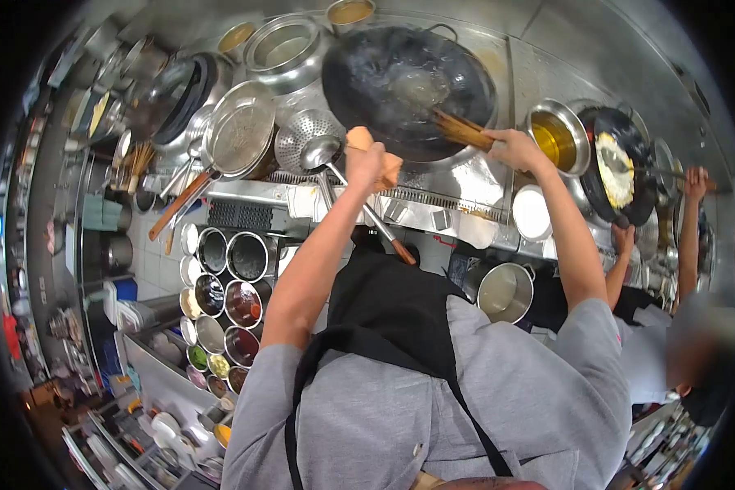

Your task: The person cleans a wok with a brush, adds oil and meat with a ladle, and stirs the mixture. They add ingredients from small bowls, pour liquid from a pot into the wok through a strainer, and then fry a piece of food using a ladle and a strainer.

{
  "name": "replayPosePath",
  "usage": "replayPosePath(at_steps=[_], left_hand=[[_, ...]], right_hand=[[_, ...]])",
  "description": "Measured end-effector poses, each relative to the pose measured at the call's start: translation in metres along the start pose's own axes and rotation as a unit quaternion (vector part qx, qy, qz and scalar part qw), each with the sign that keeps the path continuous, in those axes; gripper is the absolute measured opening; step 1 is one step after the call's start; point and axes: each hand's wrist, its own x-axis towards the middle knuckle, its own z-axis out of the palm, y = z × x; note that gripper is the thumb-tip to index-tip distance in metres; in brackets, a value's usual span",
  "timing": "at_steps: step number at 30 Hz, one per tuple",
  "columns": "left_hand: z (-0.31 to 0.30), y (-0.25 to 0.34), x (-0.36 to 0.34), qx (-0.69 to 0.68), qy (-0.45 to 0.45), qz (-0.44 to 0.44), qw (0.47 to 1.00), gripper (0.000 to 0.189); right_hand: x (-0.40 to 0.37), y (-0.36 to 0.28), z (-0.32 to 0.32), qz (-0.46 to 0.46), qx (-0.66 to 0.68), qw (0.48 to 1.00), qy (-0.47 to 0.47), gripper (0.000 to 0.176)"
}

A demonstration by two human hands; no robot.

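Bright, whitish light fills the kitchen, leaving glare on the silver stainless-steel bench (pixel 465 184) and dimmer areas beneath. Pale steam hazes the round black metal wok (pixel 345 94). Fisheye distortion bends the soft outer edges within black corners; smooth blur covers a person's head (pixel 702 339) at right.

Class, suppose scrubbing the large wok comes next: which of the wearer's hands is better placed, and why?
Probably the right hand: it holds a bamboo brush with its tips over the large wok. The left hand holds an orange cloth instead.
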Motion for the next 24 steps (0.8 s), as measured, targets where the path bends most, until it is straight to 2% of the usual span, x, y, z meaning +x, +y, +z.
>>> replayPosePath(at_steps=[3,4,5,6,8,9,10,12,15,20,24], left_hand=[[-0.004,0.017,-0.003,0.051,0.002,0.037,0.998,0.036],[-0.003,0.019,-0.001,0.084,0.015,0.044,0.995,0.041],[-0.002,0.009,0.011,0.09,0.02,0.054,0.994,0.054],[0.001,0.011,0.014,0.113,0.035,0.068,0.991,0.057],[0.008,0.024,0.013,0.158,0.065,0.093,0.981,0.064],[0.013,0.049,-0.003,0.197,0.081,0.098,0.972,0.067],[0.017,0.061,-0.01,0.202,0.091,0.117,0.968,0.068],[0.023,0.088,-0.02,0.246,0.093,0.162,0.951,0.069],[0.038,0.135,-0.041,0.329,0.097,0.159,0.926,0.067],[0.059,0.153,-0.057,0.345,0.075,0.215,0.911,0.067],[0.058,0.141,-0.084,0.34,0.058,0.26,0.902,0.063]], right_hand=[[-0.025,0.017,0.018,0.061,0.069,0.989,0.115,0.054],[-0.031,0.018,0.032,0.042,0.111,0.979,0.168,0.054],[-0.037,0.02,0.043,0.053,0.181,0.969,0.162,0.054],[-0.044,0.01,0.05,0.064,0.248,0.954,0.153,0.055],[-0.057,-0.021,0.054,0.149,0.313,0.936,0.069,0.056],[-0.053,-0.008,0.079,0.012,0.23,0.957,0.175,0.056],[-0.051,-0.008,0.086,-0.009,0.159,0.972,0.176,0.054],[-0.044,-0.008,0.097,-0.062,0.118,0.962,0.239,0.055],[-0.039,-0.033,0.073,0.096,0.285,0.949,0.096,0.056],[-0.018,-0.042,0.075,0.064,0.272,0.949,0.146,0.057],[-0.017,-0.042,0.061,0.06,0.336,0.931,0.129,0.058]])
